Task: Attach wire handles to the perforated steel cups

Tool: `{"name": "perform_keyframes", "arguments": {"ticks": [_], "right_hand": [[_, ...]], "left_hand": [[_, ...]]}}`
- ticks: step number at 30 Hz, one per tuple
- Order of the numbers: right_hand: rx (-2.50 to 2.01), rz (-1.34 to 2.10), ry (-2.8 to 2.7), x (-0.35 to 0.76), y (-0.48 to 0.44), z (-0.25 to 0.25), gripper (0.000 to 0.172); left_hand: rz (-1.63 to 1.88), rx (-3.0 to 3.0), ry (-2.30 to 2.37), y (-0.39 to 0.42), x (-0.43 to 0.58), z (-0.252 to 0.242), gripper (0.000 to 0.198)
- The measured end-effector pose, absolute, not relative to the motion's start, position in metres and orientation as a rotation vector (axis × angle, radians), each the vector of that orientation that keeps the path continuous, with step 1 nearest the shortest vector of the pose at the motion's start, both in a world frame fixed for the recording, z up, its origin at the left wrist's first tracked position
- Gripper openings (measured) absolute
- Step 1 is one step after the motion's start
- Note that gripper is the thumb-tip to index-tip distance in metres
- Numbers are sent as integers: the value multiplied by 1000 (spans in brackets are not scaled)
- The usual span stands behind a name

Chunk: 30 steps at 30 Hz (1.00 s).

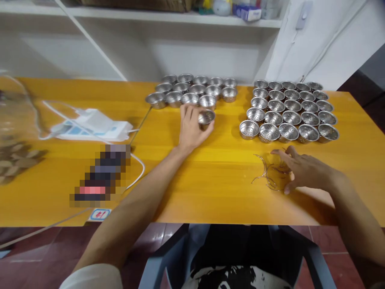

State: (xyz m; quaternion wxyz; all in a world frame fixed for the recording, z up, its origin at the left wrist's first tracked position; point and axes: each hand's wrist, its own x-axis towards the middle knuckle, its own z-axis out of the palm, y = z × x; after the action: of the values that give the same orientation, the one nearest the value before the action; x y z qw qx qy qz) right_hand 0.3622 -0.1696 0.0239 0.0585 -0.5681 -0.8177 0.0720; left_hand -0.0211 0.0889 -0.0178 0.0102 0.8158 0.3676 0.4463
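Observation:
My left hand [192, 127] grips a small perforated metal cup [206, 117] by its side, just in front of the left group of cups. That group, with a cup [156, 100] at its front left corner, stands in rows near the back of the table. My right hand [296, 168] has its thumb and fingers apart over a loose pile of thin curved metal wires [266, 174]. Behind the right hand, more perforated cups [288, 132] stand upright in neat rows. The right fingertips partly hide some wires.
A white power strip [111, 130] with cables lies on the yellow table [216, 192] at the left. Nearer the front is a pixelated dark object [104, 172]. Brown pieces [21, 160] are heaped at the far left. A shelf [144, 15] runs along the back.

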Motion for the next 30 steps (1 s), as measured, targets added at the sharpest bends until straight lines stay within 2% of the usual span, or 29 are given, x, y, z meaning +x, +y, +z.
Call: {"name": "perform_keyframes", "arguments": {"ticks": [5, 8, 11, 15, 17, 23, 30], "right_hand": [[-1617, 129, -2451, 354, -151, 22, 66], [-1585, 147, -2448, 344, -145, 30, 44], [-1496, 137, -2476, 321, -143, 36, 30], [-1220, 193, -2627, 293, -143, 30, 23], [-1146, 149, -2656, 287, -144, 24, 25], [-1087, -62, -2697, 280, -148, 21, 33], [-1108, -205, -2661, 281, -147, 24, 29]], "left_hand": [[1327, 2620, 960, 76, -14, -13, 45], [1289, 2618, 936, 71, -11, -14, 55], [1328, 2570, 870, 67, -8, -13, 66], [1412, 2508, 749, 57, -4, -7, 67], [1406, 2463, 720, 47, 1, -2, 64], [1222, 2235, 656, 3, 24, 3, 63], [1126, 2282, 604, 5, 26, -7, 64]]}}
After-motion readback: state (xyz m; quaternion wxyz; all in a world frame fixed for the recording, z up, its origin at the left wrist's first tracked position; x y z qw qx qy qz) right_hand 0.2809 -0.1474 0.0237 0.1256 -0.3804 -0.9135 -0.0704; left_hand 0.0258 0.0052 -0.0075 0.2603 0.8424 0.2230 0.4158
